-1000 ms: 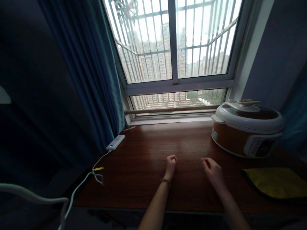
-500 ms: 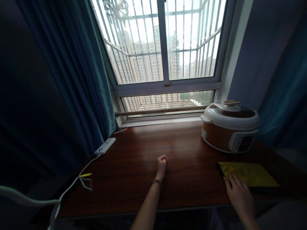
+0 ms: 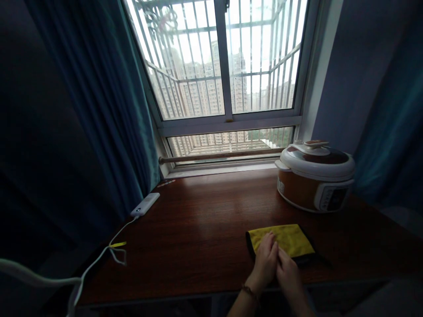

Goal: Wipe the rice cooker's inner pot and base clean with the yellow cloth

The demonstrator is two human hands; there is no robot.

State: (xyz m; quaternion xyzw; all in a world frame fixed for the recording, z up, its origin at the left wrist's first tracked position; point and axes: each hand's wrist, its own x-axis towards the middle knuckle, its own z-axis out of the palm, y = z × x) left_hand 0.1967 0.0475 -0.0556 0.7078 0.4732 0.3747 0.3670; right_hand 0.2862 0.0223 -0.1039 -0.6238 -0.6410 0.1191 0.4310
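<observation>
A folded yellow cloth [image 3: 295,240] with a black border lies flat on the table near its front edge. My left hand [image 3: 266,255], with a bracelet at the wrist, is closed over the cloth's near side, its fingers pointing forward. Right beside it and touching it, my right hand [image 3: 287,266] is closed at the same near edge, fingertips tucked towards the left hand. Both hands hide the part of the cloth under them.
A white and brown electric cooker [image 3: 315,180] stands at the back right. At the left edge lies a white power bank [image 3: 145,204] with a white cable [image 3: 94,263] and a yellow tie [image 3: 118,244]. Behind the wooden table [image 3: 198,229] are a window and a blue curtain [image 3: 109,101].
The yellow cloth has moved left across the table with my right hand. My left hand, a fist on the bare tabletop before, has moved right onto the cloth, beside the right hand.
</observation>
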